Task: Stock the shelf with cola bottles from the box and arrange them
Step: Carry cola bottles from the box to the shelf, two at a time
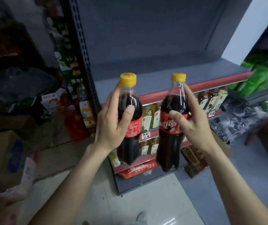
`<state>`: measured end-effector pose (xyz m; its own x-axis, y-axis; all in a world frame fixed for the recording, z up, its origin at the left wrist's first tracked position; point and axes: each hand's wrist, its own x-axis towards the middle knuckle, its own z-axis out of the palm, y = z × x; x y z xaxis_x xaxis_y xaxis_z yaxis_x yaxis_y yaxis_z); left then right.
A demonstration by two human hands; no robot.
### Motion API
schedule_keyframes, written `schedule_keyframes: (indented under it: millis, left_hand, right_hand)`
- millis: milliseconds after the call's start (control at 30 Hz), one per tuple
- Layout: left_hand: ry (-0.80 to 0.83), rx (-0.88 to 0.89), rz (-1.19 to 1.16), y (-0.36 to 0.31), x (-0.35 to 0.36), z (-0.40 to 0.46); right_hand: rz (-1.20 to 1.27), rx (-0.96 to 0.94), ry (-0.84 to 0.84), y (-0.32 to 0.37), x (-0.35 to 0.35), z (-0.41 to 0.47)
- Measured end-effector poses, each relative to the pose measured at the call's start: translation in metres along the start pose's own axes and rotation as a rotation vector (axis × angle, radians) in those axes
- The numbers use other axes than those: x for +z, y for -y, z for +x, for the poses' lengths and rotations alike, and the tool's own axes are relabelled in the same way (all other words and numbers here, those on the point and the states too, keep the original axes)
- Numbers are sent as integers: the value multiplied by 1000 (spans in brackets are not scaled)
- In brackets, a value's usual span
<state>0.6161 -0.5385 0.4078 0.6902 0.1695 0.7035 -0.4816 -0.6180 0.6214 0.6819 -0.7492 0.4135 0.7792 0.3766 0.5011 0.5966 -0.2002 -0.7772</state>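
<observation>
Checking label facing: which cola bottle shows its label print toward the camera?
The right hand's bottle; the left hand's bottle has its label turned sideways.

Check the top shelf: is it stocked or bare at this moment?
Bare, as far as shown: the top shelf holds no bottles. Both cola bottles, left and right, are held in front of it.

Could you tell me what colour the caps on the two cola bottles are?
Both caps are yellow, seen clearly in the head view.
</observation>
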Motion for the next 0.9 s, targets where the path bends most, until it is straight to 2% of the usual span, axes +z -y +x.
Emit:
schedule_keyframes:
  millis: [233,367,467,667,833,900]
  left_hand:
    - [-80,146,1,-22,100,113]
    - [-156,340,132,-40,157,162]
    - [-163,393,109,-44,209,197]
    - [-168,244,84,-26,316,271]
    - [-214,105,199,-1,382,328]
    - [-227,-13,250,5,403,349]
  right_hand:
    - [73,-127,-113,-45,-102,108]
    - [48,-285,-135,-65,-161,155]
    - [-12,-428,-137,-94,-200,188]
    - [1,-478,-156,-181,-260,266]
    - [-3,-398,-194,-236,-289,329]
    - [53,-342,-192,-248,-293,350]
